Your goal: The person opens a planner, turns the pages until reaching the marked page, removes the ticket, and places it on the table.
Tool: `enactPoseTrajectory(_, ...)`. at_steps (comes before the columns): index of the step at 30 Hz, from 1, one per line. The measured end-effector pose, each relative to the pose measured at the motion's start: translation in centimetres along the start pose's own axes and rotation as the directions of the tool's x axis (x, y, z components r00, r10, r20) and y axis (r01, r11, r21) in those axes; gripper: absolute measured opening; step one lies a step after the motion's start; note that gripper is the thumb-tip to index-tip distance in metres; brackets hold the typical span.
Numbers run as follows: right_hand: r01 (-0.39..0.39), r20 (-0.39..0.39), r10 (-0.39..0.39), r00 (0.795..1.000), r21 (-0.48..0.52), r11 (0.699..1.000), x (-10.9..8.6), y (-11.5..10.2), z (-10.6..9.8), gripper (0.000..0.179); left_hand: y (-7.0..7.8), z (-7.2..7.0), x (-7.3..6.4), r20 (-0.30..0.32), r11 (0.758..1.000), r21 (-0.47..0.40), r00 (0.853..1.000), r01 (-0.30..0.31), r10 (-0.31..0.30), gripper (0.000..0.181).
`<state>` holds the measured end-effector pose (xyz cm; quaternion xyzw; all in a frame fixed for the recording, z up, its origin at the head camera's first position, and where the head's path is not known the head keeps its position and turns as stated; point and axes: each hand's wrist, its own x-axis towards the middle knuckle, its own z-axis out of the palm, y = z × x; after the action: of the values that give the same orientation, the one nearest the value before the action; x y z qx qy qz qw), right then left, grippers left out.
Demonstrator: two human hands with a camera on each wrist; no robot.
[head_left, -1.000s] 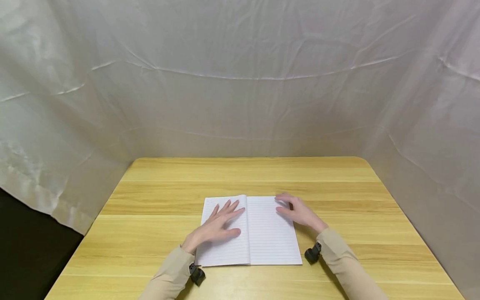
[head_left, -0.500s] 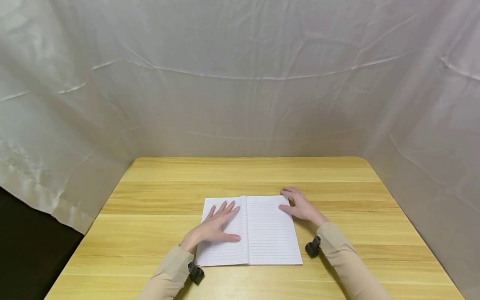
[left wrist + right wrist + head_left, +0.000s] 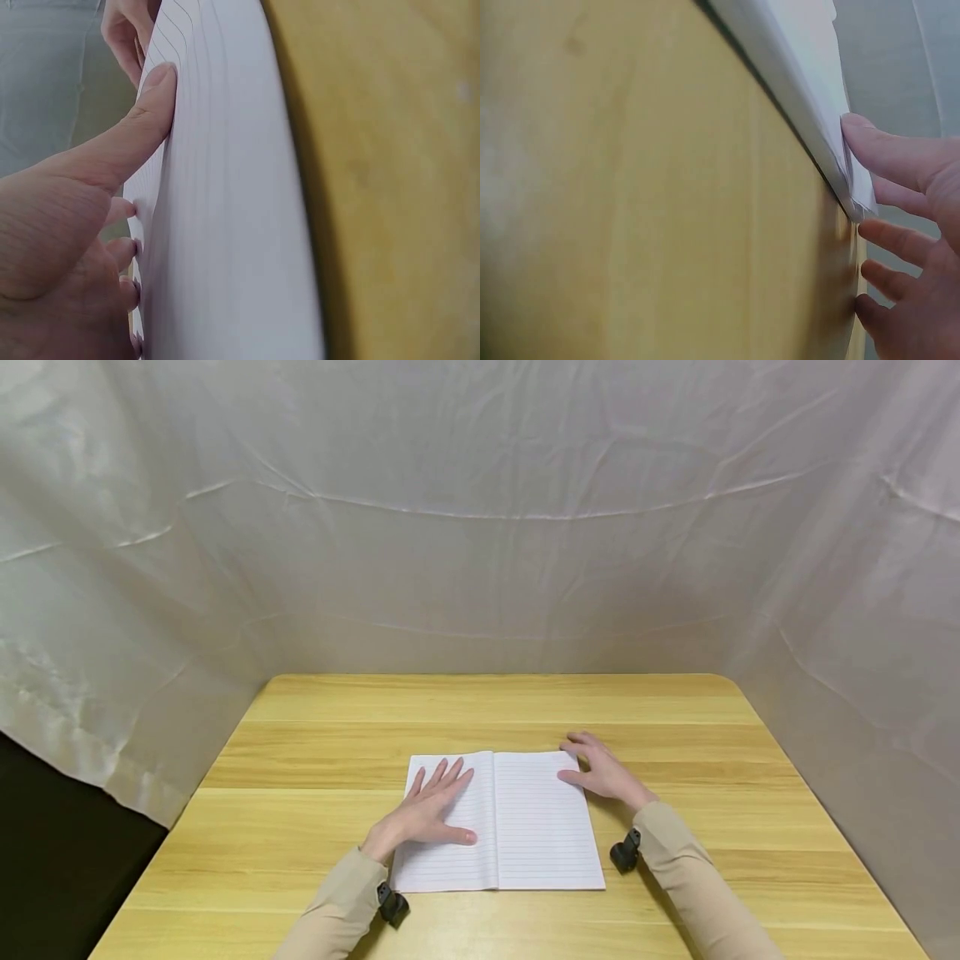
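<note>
A lined notebook (image 3: 543,827) lies open on the wooden table, its pages carrying ruled lines. My left hand (image 3: 423,818) rests spread on the left page, thumb pointing toward the center fold. In the left wrist view, the left thumb (image 3: 146,112) and fingertips touch the paper, which bows up slightly. At the far right corner is my right hand (image 3: 603,775), with its thumb on the right page. The right wrist view shows the right thumb (image 3: 877,146) at the page edge and the index finger by the corner, where sheets look slightly separated. Its other fingers reach past the corner toward the table.
The wood-grain table (image 3: 315,760) surrounds the notebook. Pale cloth curtains (image 3: 480,577) hang behind and at both sides. Each sleeve cuff has a small black wrist camera, one at the left wrist (image 3: 393,907) and one at the right wrist (image 3: 625,852).
My left hand has slid slightly left, away from the fold. My right hand has moved outward from the right page to its far corner, then stayed nearly still.
</note>
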<state>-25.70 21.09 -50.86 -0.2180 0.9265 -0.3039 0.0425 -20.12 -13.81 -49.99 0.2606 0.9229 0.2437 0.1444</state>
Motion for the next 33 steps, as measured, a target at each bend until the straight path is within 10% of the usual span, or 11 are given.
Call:
enactPoseTrajectory(20, 0.067, -0.102, -0.057, 0.993, 0.1, 0.993, -0.9, -1.7, -0.3, 0.051, 0.0, 0.0, -0.1, -0.008, 1.0, -0.026, 1.0, -0.015, 0.015, 0.1)
enactPoseTrajectory(33, 0.18, -0.037, -0.176, 0.984, 0.203, 0.963, -2.1, -4.2, -0.9, 0.056, 0.3, -0.1, 0.0, -0.059, 0.999, -0.044, 0.998, -0.032, 0.03, 0.098)
